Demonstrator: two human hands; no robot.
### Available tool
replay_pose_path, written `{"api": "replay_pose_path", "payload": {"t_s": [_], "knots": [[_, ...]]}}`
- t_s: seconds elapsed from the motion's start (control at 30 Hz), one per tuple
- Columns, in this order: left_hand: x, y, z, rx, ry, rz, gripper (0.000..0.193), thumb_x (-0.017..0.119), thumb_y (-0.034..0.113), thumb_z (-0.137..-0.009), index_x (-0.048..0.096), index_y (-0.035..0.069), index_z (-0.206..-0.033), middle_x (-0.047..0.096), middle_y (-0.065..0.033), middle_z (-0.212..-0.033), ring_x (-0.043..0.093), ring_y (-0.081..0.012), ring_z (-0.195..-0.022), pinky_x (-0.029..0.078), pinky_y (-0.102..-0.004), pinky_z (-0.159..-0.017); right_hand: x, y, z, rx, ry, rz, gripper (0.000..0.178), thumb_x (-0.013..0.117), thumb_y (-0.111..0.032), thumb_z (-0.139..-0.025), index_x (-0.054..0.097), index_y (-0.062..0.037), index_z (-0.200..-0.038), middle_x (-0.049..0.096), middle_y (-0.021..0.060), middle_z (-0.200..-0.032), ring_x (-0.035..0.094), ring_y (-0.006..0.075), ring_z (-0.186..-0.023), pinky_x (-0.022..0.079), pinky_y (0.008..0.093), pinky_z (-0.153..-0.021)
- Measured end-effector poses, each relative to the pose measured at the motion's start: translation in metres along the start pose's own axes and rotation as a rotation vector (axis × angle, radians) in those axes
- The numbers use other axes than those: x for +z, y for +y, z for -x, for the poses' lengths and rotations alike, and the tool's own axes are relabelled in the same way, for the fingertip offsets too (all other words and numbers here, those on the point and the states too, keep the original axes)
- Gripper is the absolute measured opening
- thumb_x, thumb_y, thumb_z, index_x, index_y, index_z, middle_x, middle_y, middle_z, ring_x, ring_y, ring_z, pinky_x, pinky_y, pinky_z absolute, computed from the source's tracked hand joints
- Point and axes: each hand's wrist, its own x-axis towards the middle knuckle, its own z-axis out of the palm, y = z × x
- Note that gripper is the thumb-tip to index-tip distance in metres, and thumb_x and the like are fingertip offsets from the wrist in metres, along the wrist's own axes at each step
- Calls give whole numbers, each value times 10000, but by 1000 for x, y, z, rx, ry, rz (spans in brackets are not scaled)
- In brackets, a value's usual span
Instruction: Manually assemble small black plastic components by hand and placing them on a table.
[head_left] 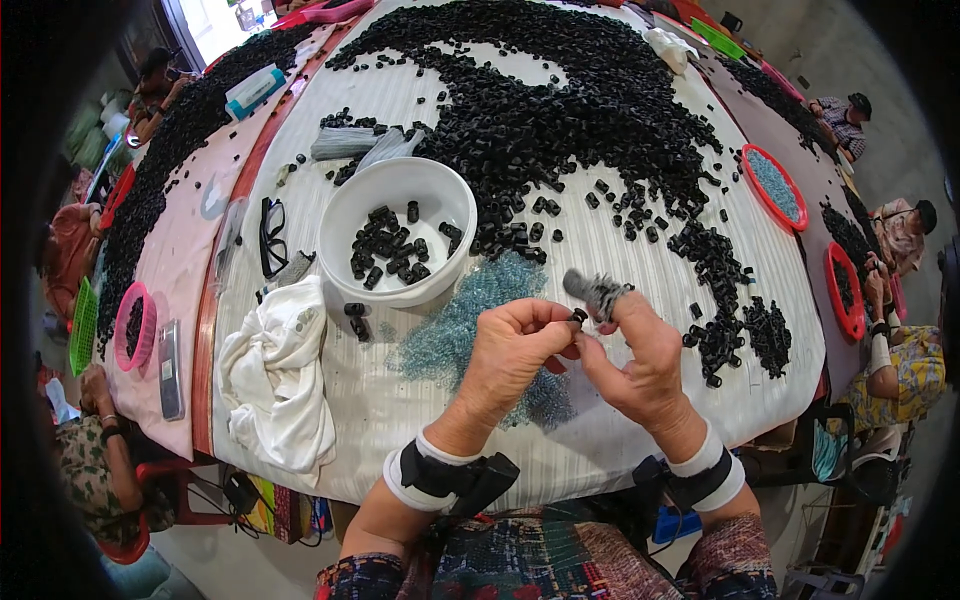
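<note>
My left hand (505,355) is closed in a pinch on a small black cylindrical part (579,315). My right hand (640,370) meets it there, thumb and fingertips close to the same part. A short, ragged dark-grey bundle (600,293) sticks out from the curled fingers of the right hand; its exact kind is unclear. Below both hands spreads a heap of small clear-blue pieces (440,335), partly hidden by the left hand. A white bowl (335,255) holding several black cylindrical parts (385,245) stands to the left of them.
A huge pile of black parts (560,110) covers the table's far side, with smaller clusters (710,255) at right. Grey bundles (345,143), glasses (272,238) and a crumpled white cloth (278,375) lie left. Other people (905,235) sit at neighbouring tables, beside red baskets (845,290).
</note>
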Motion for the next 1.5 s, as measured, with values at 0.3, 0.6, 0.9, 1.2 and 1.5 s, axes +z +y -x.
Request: {"api": "replay_pose_path", "payload": {"t_s": [0.3,0.6,0.9,1.2,1.5], "knots": [[0,-1,0,15,0,49,102,651,55,-790,622,-18,-855,652,-83,-766,631,-126,-656,526,-229,-594,6,3,4,-115,-109,299,374,764,-131,-640,542,26,-897,524,121,-761,544,267,-681,476,353,-556],[-2,0,2,-10,-38,-64,116,662,80,-794,629,-14,-854,645,-61,-743,605,-94,-621,499,-204,-560,3,0,3,-149,-92,389,265,731,-87,-601,529,-28,-762,483,76,-653,527,237,-613,450,335,-504],[1,2,6,-57,-31,-151,139,673,101,-770,670,-25,-830,649,-42,-718,586,-74,-625,475,-198,-546,-4,8,6,-198,-150,340,243,732,-98,-612,517,-46,-711,469,67,-630,505,230,-580,433,328,-493],[0,5,1,-92,-51,-147,123,671,75,-755,665,-40,-796,643,-50,-708,573,-82,-608,468,-203,-547,-1,11,10,-233,-161,310,238,714,-84,-634,479,-55,-665,465,69,-604,500,234,-549,420,334,-475],[0,10,4,-110,-119,-6,227,628,198,-844,659,-23,-888,663,-65,-775,617,-113,-684,500,-229,-592,-11,4,4,-206,-104,311,232,729,-70,-674,498,-46,-674,469,67,-586,508,210,-524,426,311,-440]]}}
